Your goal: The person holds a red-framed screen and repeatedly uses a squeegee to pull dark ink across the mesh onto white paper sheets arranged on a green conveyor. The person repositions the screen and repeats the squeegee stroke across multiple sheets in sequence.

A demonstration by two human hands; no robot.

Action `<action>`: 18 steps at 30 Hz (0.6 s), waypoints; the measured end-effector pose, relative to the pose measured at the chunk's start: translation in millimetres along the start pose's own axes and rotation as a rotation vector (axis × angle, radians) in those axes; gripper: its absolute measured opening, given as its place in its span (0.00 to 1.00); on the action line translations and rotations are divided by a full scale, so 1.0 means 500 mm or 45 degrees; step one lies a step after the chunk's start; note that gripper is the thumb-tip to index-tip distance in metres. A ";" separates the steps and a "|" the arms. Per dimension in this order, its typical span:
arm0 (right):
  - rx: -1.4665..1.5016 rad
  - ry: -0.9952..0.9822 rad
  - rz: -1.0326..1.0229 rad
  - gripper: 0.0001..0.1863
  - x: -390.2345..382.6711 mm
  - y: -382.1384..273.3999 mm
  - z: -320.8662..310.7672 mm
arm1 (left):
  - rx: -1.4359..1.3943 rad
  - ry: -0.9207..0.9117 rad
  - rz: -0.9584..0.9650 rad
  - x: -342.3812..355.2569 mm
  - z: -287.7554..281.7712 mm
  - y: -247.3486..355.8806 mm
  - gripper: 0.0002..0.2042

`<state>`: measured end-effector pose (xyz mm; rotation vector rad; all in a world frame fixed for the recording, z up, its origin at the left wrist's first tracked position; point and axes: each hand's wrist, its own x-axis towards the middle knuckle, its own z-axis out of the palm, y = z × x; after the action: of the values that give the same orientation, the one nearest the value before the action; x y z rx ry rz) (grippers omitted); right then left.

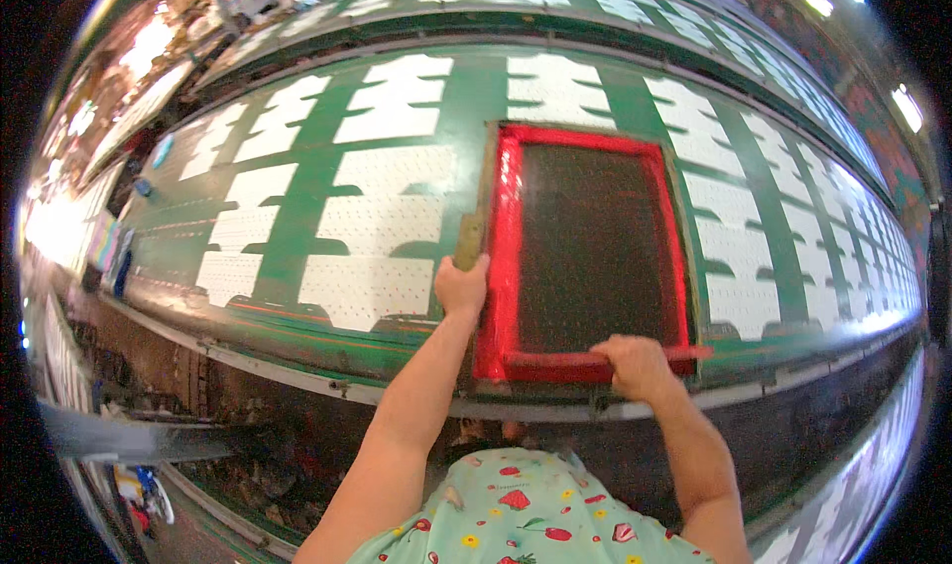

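Note:
A screen frame (511,217) with red edging and dark mesh (585,242) lies on a long green table (476,88), among rows of white cut pieces (382,207) with small printed motifs. My left hand (460,284) grips an olive-brown strip (471,232) at the frame's left side. My right hand (635,366) is closed on a red squeegee bar (684,353) that lies across the frame's near end.
Another long table (397,10) with white pieces runs behind this one. A metal rail (268,364) edges the near side. A dark horizontal beam (169,437) and assorted clutter (139,495) are at lower left.

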<state>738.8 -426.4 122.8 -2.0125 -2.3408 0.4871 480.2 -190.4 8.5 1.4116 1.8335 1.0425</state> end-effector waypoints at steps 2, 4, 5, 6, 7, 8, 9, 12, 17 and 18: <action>0.016 -0.080 0.046 0.25 -0.008 -0.004 -0.013 | -0.050 -0.028 0.025 0.000 0.002 -0.001 0.29; 0.043 -0.050 0.025 0.26 -0.030 -0.021 0.000 | -0.129 -0.040 0.046 -0.003 0.005 -0.003 0.29; 0.019 -0.035 0.085 0.26 -0.043 -0.038 0.017 | -0.166 -0.027 0.069 -0.005 0.006 -0.003 0.28; 0.006 0.033 0.087 0.27 -0.047 -0.052 0.035 | -0.208 -0.006 0.084 -0.005 0.007 -0.003 0.28; -0.011 0.096 0.071 0.27 -0.051 -0.061 0.050 | -0.265 0.032 0.120 -0.006 0.008 -0.003 0.28; -0.004 0.179 0.053 0.27 -0.061 -0.068 0.062 | -0.290 -0.026 0.077 -0.006 0.007 -0.004 0.27; -0.020 0.208 0.059 0.27 -0.064 -0.073 0.073 | -0.268 -0.037 0.043 -0.006 0.008 -0.004 0.26; -0.041 0.450 -0.015 0.29 -0.047 -0.078 0.100 | -0.231 -0.026 0.043 -0.003 0.007 -0.006 0.24; -0.111 0.591 0.042 0.33 0.044 -0.024 0.111 | -0.246 -0.076 0.034 0.004 0.011 -0.009 0.24; -0.151 0.641 -0.014 0.23 0.073 -0.001 0.105 | -0.248 -0.082 0.032 0.005 0.013 -0.009 0.24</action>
<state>721.1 -403.0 66.1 -1.8822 -2.1019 -0.1534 482.7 -187.3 1.2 1.3392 1.6252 1.1418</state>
